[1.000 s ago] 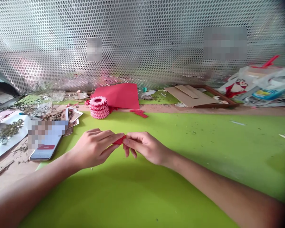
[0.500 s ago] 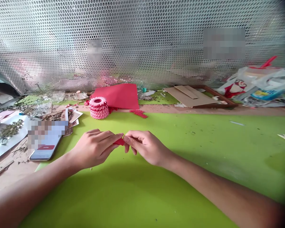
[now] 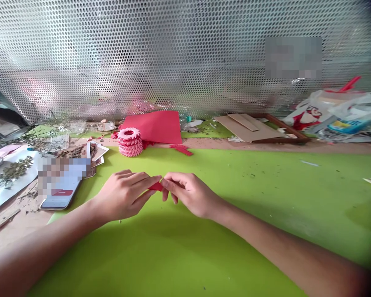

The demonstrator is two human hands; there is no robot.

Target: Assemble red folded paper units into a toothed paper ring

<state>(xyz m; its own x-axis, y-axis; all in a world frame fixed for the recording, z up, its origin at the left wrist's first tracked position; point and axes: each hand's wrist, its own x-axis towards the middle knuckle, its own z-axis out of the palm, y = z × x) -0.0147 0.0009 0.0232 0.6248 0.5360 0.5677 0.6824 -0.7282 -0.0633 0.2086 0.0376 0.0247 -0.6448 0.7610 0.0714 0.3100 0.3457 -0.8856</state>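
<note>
Between my two hands is a small piece of red paper (image 3: 156, 186), mostly covered by the fingers. My left hand (image 3: 123, 196) pinches its left side, fingers stretched along the top and the thumb below. My right hand (image 3: 190, 192) grips the right end between thumb and forefinger, its other fingers curled under. Beyond them stands a ring-shaped stack of folded pink and red paper (image 3: 130, 142) with a spiky outline. A short row of folded red paper pieces (image 3: 181, 149) lies to its right, and a flat red sheet (image 3: 160, 127) rests behind.
A phone (image 3: 60, 194) lies left of my hands, beside paper scraps and dried plant bits. Cardboard pieces (image 3: 249, 127) lean in a brown frame at the back. Plastic bags (image 3: 343, 113) sit at the right. A perforated metal panel (image 3: 173, 53) rises behind the green mat (image 3: 266, 194).
Both hands keep their pinch on the red paper with hardly any movement. The whole view has shifted very slightly.
</note>
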